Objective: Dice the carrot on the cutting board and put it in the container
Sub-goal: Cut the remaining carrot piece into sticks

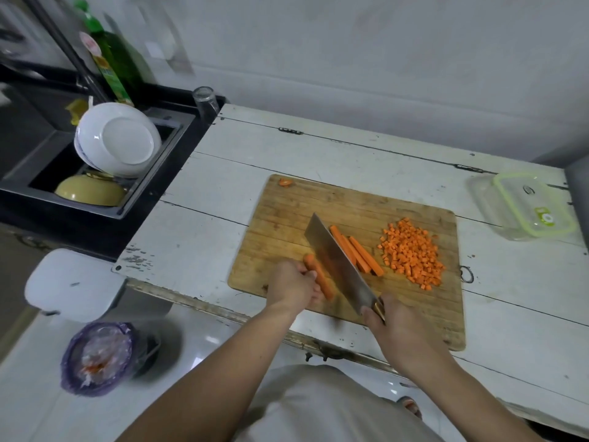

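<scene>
Head view. The cutting board [318, 212] lies on a worn white counter [223, 186]. The left hand [294, 283] grips a carrot piece [320, 275] at the board's near left, fingers curled around it. The right hand [400, 330] is clamped on the handle of a cleaver [341, 266], whose blade stands just right of the held piece. Carrot sticks [358, 252] lie beyond the blade. A pile of diced carrot [411, 252] sits further right. The clear container [526, 205], green-rimmed, stands on the counter, well apart to the right. Bowls [118, 138] rest in the sink at left.
</scene>
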`<action>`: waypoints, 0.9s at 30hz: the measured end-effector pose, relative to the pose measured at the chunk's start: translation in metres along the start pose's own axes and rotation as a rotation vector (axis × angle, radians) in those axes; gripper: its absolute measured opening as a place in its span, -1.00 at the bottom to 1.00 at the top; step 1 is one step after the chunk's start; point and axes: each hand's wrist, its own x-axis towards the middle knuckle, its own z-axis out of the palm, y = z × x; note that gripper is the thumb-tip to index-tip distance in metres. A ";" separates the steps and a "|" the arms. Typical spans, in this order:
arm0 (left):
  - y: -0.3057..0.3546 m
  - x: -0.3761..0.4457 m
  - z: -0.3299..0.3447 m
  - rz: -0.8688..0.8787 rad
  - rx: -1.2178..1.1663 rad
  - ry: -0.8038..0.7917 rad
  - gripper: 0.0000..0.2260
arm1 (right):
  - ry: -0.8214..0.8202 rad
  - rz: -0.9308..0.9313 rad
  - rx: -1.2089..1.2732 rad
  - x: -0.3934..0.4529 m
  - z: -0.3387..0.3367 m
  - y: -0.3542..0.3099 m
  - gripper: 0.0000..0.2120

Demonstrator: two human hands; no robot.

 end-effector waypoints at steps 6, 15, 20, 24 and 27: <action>-0.054 -0.009 -0.022 0.930 0.739 0.196 -0.86 | 0.017 -0.016 0.057 -0.013 -0.004 -0.005 -0.74; -0.072 0.015 -0.031 1.256 0.915 0.099 -0.64 | -0.031 0.016 0.058 -0.031 0.005 -0.022 -0.73; -0.073 0.021 -0.035 1.268 0.968 0.079 -0.64 | -0.027 0.003 0.057 -0.037 0.008 -0.026 -0.74; -0.072 0.018 -0.036 1.280 0.988 0.083 -0.63 | -0.022 0.011 0.048 -0.037 0.012 -0.027 -0.75; -0.072 0.016 -0.035 1.251 1.005 0.068 -0.59 | -0.018 0.021 0.046 -0.037 0.014 -0.030 -0.74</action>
